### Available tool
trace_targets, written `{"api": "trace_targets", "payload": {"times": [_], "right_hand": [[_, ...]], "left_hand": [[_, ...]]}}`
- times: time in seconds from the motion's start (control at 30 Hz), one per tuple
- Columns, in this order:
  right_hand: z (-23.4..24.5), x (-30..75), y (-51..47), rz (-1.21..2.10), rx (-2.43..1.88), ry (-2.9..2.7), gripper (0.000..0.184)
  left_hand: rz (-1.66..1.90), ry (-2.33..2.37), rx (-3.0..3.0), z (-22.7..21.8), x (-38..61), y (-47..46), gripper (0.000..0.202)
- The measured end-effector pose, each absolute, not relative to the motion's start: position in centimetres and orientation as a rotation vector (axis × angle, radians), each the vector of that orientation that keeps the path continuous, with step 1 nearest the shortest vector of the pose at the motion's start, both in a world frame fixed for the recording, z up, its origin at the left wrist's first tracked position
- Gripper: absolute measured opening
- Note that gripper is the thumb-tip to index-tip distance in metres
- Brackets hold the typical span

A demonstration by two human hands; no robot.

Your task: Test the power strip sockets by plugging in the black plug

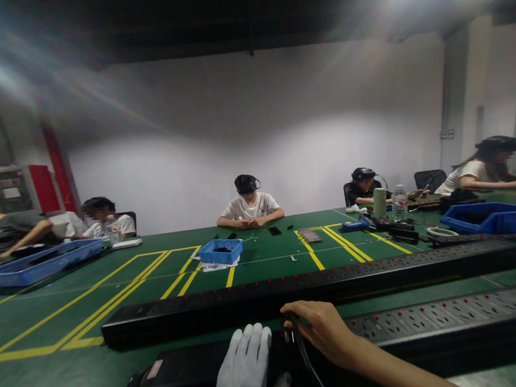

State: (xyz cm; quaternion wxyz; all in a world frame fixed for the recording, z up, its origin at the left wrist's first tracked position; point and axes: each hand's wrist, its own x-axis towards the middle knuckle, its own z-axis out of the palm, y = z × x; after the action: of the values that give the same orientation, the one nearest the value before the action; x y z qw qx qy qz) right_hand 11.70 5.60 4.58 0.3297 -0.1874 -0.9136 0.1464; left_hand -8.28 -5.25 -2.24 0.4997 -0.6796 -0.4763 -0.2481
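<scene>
In a white glove, my left hand (243, 371) lies flat with its fingers stretched out on the near black power strip (188, 376). My bare right hand (321, 330) is closed on a black cable (307, 359) just beside it, above the same strip. Something small and shiny shows below the right fingertips, too small to make out. The cable runs down toward the bottom edge of the view. Rows of sockets with small red points show on the strip to the right of my hand.
Behind, a second long power strip (250, 301) lies across the green table (125, 285). Blue bins (221, 252) stand at several spots. A water bottle (399, 204) and tools are at the right. Several people with headsets sit around the far side.
</scene>
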Motion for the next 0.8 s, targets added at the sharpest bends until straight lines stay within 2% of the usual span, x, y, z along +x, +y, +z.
{"api": "trace_targets", "payload": {"times": [0.47,0.63,0.8], "right_hand": [[4.4,11.7,6.6,0.072,-0.402,-2.435,0.018],[2.5,12.2,4.3,-0.062,-0.365,-2.344,0.029],[0.9,13.4,2.5,-0.341,-0.259,-2.29,0.039]], "left_hand": [[-0.574,-1.238,-1.673,-2.4,-8.2,-5.6,0.057],[-0.514,-1.179,-1.625,-2.8,-8.4,-5.2,0.056],[-0.497,-1.196,-1.596,-1.8,-7.6,-5.5,0.051]]}}
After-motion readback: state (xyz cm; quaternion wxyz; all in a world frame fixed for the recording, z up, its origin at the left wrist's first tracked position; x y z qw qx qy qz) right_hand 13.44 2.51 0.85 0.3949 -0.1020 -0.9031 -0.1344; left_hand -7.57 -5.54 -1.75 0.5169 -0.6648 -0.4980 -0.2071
